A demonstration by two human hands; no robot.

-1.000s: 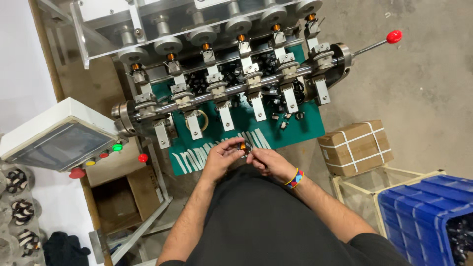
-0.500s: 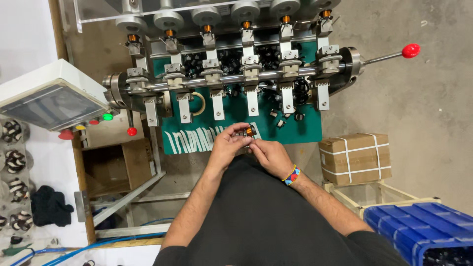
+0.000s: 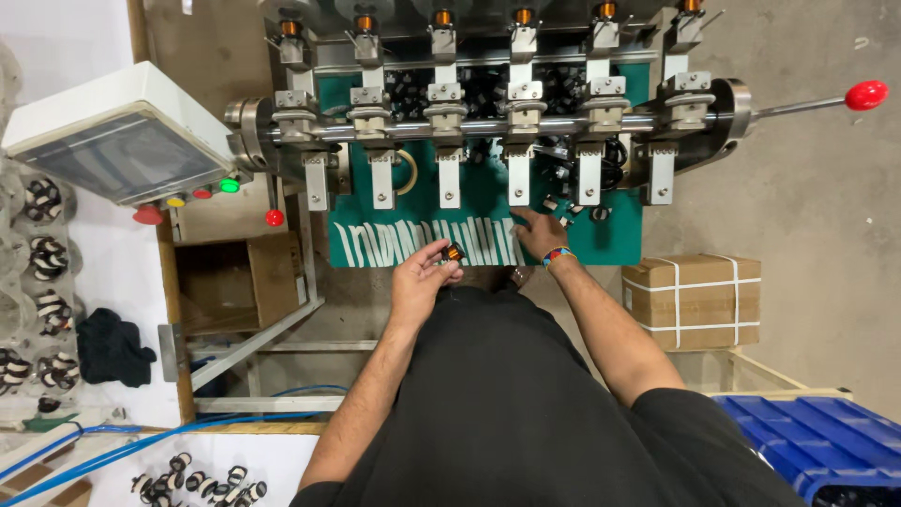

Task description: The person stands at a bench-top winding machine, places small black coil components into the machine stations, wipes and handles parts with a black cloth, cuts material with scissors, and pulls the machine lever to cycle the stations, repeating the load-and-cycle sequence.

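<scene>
A: Left hand (image 3: 419, 277) now alone pinches the small copper-wound coil (image 3: 453, 252) at its fingertips.

B: Right hand (image 3: 538, 232) has let go, fingers spread, reaching among loose black parts (image 3: 563, 208) on the green tray (image 3: 404, 239). Hands parted; fetching another piece, likely.

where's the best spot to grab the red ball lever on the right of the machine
Probably the red ball knob itself, at the free end of the thin rod sticking out right of the machine's shaft. Come from the right or from above, palm wrapped round the ball: it is round, stands clear of the clamps, and nothing crowds it.
</scene>
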